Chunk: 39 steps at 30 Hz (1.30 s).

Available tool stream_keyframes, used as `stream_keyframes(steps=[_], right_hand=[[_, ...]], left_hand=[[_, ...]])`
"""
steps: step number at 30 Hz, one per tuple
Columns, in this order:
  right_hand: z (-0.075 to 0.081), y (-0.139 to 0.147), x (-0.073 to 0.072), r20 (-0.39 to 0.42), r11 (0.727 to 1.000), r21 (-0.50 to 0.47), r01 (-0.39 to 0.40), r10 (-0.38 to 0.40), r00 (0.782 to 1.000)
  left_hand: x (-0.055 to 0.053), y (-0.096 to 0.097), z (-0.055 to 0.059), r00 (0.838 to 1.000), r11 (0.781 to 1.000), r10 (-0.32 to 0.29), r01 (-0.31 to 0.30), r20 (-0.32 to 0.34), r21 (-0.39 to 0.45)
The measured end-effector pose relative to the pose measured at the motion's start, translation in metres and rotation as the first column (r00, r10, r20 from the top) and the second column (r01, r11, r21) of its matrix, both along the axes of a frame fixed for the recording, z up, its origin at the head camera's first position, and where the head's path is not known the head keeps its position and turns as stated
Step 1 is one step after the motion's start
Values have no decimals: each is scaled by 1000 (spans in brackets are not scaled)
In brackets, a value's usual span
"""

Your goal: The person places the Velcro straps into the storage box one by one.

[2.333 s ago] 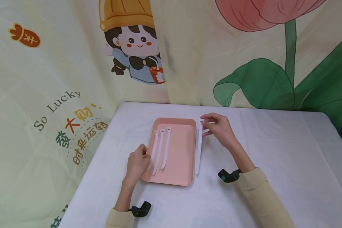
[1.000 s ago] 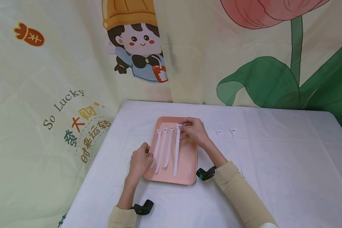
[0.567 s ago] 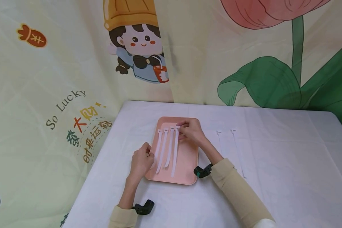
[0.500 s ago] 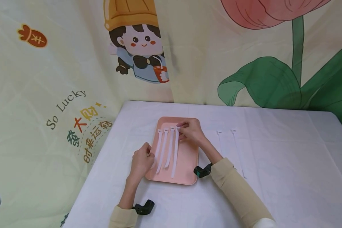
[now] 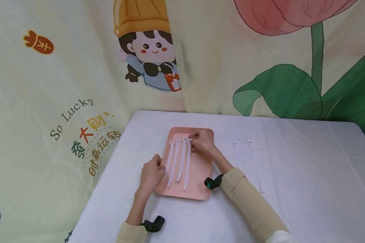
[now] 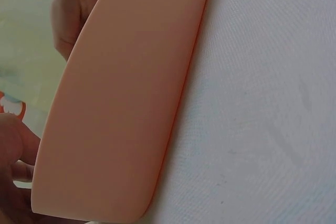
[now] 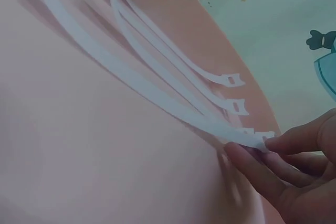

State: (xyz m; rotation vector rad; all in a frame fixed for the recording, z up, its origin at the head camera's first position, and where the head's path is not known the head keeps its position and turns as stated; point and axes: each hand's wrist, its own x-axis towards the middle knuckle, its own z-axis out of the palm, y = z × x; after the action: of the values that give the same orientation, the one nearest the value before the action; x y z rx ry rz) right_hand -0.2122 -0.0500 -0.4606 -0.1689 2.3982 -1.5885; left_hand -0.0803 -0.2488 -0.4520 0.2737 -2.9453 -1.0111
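My right hand (image 5: 202, 141) pinches the slotted head of a white cable tie (image 5: 187, 168) between thumb and fingertips, over the pink tray (image 5: 199, 179). In the right wrist view this held tie (image 7: 131, 85) arcs above the tray floor and casts a shadow, its head close beside another tie's head. Three more white ties lie side by side along the tray's left half, the nearest tie (image 5: 181, 162) just left of the held one. My left hand (image 5: 152, 173) grips the tray's left rim with curled fingers; the left wrist view shows the tray's outer wall (image 6: 121, 108) filling its middle.
Two further white ties, a left one (image 5: 235, 153) and a right one (image 5: 255, 167), lie on the white-covered table (image 5: 310, 175) to the right of the tray. The right forearm hides part of the left one. A printed curtain (image 5: 207, 67) hangs behind the table.
My right hand has carried the tie leftward from beside the tray's right edge to over the tray, close to the other three. The left hand keeps its grip on the rim.
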Motion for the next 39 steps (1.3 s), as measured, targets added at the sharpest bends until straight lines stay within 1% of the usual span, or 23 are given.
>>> stream_keyframes(steps=[2,5,10,15,17,21,24,27,31,34,39], right_hand=[[-1,1,1,19,1000,-12,-7,8,1000],[-1,2,3,23,1000,-3,-12,12,1000],[-1,4,4,46,999,-29,-37,38,998],[0,7,3,-12,998,28,-60,60,998],[0,9,3,-46,997,51,-57,60,997],[3,13,3,-105,998,54,-31,37,994],[9,18,4,-114,1000,4,-11,11,993],[16,26,4,-102,998,-61,11,-17,995],[22,41,7,-83,990,-134,37,-49,995],[22,55,10,-82,981,-186,57,-73,994],[18,82,14,-79,974,-213,83,-101,992]], left_hand=[[1,0,-1,1000,1000,1,-1,5,3],[0,1,-3,1000,1000,0,0,7,2],[-1,0,-5,1000,1000,-2,2,3,-10],[-1,0,-5,1000,1000,-7,7,-1,-10],[-2,0,-4,1000,1000,-8,8,-2,-4],[-2,0,-3,1000,1000,-14,14,-7,0],[-3,-1,-1,1000,1000,-15,15,-19,-9],[-5,-2,0,1000,1000,-14,14,-25,-14],[-5,-2,0,1000,1000,-14,14,-15,-16],[-4,-2,-1,1000,1000,-12,12,-1,-12],[-2,-1,-3,1000,1000,-8,8,15,3]])
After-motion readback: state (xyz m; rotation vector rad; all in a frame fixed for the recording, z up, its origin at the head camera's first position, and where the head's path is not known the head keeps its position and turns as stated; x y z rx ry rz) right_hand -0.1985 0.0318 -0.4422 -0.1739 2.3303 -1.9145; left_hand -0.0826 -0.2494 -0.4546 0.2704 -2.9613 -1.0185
